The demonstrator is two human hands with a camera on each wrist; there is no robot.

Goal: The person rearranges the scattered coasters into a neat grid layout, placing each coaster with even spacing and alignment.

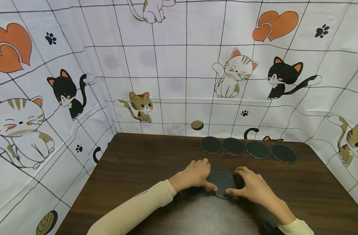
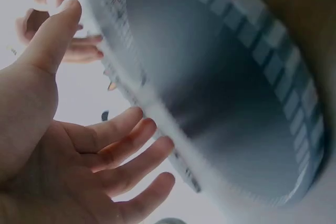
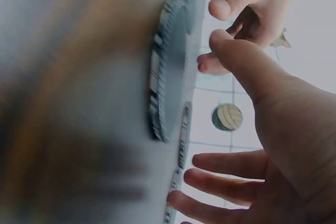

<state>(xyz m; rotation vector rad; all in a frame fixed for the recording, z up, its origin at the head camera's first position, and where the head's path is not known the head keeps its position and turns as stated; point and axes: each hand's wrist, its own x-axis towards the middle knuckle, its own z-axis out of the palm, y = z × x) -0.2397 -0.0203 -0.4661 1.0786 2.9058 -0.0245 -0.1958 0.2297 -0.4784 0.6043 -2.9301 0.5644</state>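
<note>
A dark round disc [image 1: 221, 181] with a pale patterned rim lies flat on the table between the two hands. My left hand [image 1: 193, 175] hovers at its left side, thumb over the near edge, fingers spread; it also covers part of a second disc [image 1: 195, 193]. At the right side my right hand [image 1: 253, 186] hovers with thumb and fingers apart. In the left wrist view one disc [image 2: 210, 72] looms large beside the loosely extended fingers. The right wrist view has a disc [image 3: 176, 72] with a visible gap to the right hand. A dark patch inside that hand's curve is unclear.
Several more dark discs [image 1: 257, 149] lie in a row along the back right of the brown wooden table [image 1: 149, 153]. White cloth [image 1: 170, 65] printed with cats, hearts and paw marks hangs behind and at both sides.
</note>
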